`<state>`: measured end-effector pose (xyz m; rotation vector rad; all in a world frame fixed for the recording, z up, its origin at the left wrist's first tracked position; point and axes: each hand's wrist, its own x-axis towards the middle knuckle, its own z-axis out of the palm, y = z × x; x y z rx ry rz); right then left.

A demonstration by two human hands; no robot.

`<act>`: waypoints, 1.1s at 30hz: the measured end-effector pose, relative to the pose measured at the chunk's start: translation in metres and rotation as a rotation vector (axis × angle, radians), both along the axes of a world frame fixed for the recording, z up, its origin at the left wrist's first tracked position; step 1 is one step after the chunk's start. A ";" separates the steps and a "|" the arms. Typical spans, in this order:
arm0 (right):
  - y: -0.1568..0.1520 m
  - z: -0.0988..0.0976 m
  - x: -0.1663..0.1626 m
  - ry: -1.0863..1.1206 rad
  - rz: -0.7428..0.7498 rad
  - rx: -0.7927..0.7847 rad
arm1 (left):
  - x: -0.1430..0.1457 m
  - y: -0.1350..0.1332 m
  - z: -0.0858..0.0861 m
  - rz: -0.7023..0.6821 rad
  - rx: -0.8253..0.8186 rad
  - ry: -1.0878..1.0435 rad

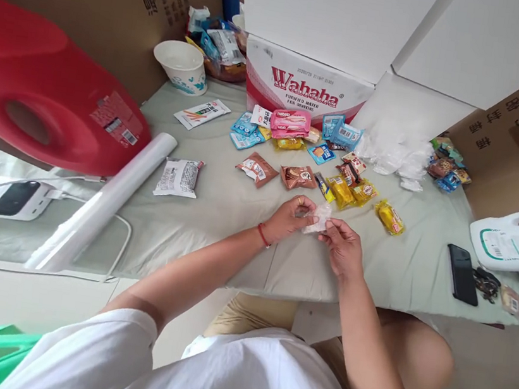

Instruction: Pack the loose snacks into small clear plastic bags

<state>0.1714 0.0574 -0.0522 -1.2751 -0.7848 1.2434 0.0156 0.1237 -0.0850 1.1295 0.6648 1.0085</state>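
Between my two hands is a small, crumpled piece of clear plastic, perhaps a thin bag (319,218). My left hand (291,216), with a red string on the wrist, pinches its left side. The fingers of my right hand (343,244) are closed on its right edge. Just beyond them lie brown snack packets (299,177) and yellow-wrapped snacks (342,191). One more yellow packet (390,217) sits apart to the right. A pink nabati pack (290,124) and blue packets (346,133) rest farther back against the Wahaha carton.
A red jug (62,92), a plastic film roll (106,200) and a white power bank (24,198) are on the left. The Wahaha carton (302,85) stands behind, near crumpled clear bags (396,155). A phone (462,274) and white bottle (516,238) lie right.
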 end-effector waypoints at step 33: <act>-0.009 -0.026 0.012 0.063 -0.120 0.107 | -0.011 -0.015 0.021 -0.219 -0.340 -0.082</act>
